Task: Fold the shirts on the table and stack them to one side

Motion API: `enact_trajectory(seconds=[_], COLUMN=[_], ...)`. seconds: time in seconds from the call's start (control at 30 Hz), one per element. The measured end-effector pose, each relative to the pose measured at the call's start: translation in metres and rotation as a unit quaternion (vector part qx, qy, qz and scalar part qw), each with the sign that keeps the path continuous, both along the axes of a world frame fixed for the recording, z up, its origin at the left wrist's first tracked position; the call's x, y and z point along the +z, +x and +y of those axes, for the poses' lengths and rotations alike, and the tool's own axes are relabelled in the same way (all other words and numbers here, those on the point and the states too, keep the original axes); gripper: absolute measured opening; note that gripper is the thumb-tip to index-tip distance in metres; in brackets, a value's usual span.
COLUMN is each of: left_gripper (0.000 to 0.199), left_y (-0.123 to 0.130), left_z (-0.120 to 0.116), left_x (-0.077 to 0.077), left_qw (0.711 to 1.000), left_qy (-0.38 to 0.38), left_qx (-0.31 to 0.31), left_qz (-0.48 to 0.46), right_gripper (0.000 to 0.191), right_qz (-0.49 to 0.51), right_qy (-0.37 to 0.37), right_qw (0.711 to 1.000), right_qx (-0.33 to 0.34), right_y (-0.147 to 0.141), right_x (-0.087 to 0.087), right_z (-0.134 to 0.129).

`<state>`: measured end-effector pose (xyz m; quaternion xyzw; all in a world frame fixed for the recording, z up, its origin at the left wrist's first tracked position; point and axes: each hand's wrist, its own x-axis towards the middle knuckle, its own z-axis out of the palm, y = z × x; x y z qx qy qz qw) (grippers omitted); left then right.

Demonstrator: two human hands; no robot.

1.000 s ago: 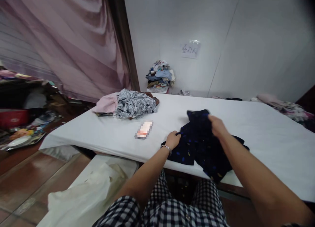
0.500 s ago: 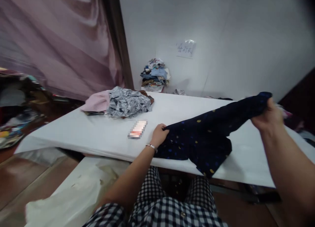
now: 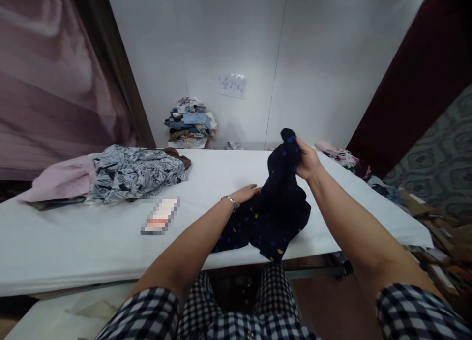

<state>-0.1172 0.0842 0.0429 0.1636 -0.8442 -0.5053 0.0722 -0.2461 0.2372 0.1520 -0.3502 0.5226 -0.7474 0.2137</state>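
A dark navy garment (image 3: pixel 280 197) with small blue and yellow spots lies bunched near the front edge of the white-covered table (image 3: pixel 206 222). My right hand (image 3: pixel 307 158) is closed on its upper end and holds that part raised above the table. At the garment's left side rests my left hand (image 3: pixel 247 193), its fingers stretched out against the cloth, some fingertips hidden by it. A phone (image 3: pixel 161 215), blurred out, lies on the table left of my left wrist.
Pink (image 3: pixel 64 179) and grey patterned (image 3: pixel 136 172) clothes lie heaped on the table's left. Behind the table stands a clothes stack (image 3: pixel 191 123) near a wall sign (image 3: pixel 233 85). More clothes (image 3: pixel 342 158) lie along the right edge, with cardboard (image 3: pixel 450 232) beyond.
The view has turned right. My right hand has come inward, so the outstretched garment is now bunched and raised. My left hand's fingers have opened from their pinch on the cloth.
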Motion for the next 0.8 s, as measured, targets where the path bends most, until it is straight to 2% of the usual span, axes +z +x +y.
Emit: enact_trajectory(seconds=[0.1,0.17,0.23,0.3,0.33,0.37,0.4,0.47,0.53,0.57,0.63,0.7,0.73,0.8], left_gripper=[0.019,0.013,0.012,0.015,0.016,0.015,0.016,0.016,0.017,0.017,0.015,0.014,0.015,0.016], left_y=[-0.004,-0.003,-0.004,-0.006,-0.008,-0.009,-0.01,-0.012,-0.013,-0.014,-0.013,-0.012,-0.01,-0.006], left_z=[0.018,0.011,-0.013,-0.045,-0.061,-0.074,-0.084,-0.095,-0.097,-0.097,-0.099,-0.104,-0.108,-0.115], left_x=[0.004,0.01,0.023,0.045,0.058,0.073,0.089,0.116,0.133,0.137,0.134,0.12,0.11,0.088], left_qw=[0.991,0.99,0.993,0.987,0.966,0.939,0.911,0.874,0.868,0.87,0.878,0.888,0.894,0.908], left_qy=[0.09,0.11,0.11,0.07,0.025,-0.026,-0.075,-0.159,-0.203,-0.212,-0.216,-0.208,-0.2,-0.167], left_qx=[-0.096,-0.086,-0.028,0.091,0.178,0.241,0.279,0.296,0.282,0.275,0.266,0.268,0.271,0.273], left_qz=[-0.033,-0.017,0.028,0.115,0.184,0.246,0.295,0.35,0.356,0.35,0.333,0.31,0.297,0.269], right_gripper=[0.037,0.037,0.038,0.038,0.039,0.039,0.039,0.039,0.038,0.037,0.034,0.033,0.032,0.031], right_qz=[0.017,0.015,0.011,0.018,0.023,0.029,0.033,0.039,0.07,0.102,0.187,0.261,0.277,0.257], right_qy=[0.017,0.016,-0.003,-0.013,-0.01,-0.004,0.001,0.011,0.05,0.083,0.155,0.209,0.226,0.252], right_qw=[1.0,1.0,0.997,0.989,0.985,0.981,0.979,0.976,0.969,0.96,0.926,0.886,0.876,0.883], right_qx=[0.015,-0.012,-0.078,-0.148,-0.173,-0.19,-0.201,-0.214,-0.232,-0.248,-0.289,-0.321,-0.323,-0.3], right_y=[-0.004,-0.017,-0.035,-0.053,-0.06,-0.065,-0.068,-0.071,-0.071,-0.072,-0.074,-0.078,-0.079,-0.081], right_x=[0.005,0.004,0.0,-0.009,-0.015,-0.021,-0.028,-0.041,-0.05,-0.054,-0.058,-0.06,-0.061,-0.065], right_z=[-0.009,-0.006,0.003,0.012,0.016,0.017,0.018,0.015,0.011,0.011,0.012,0.016,0.019,0.023])
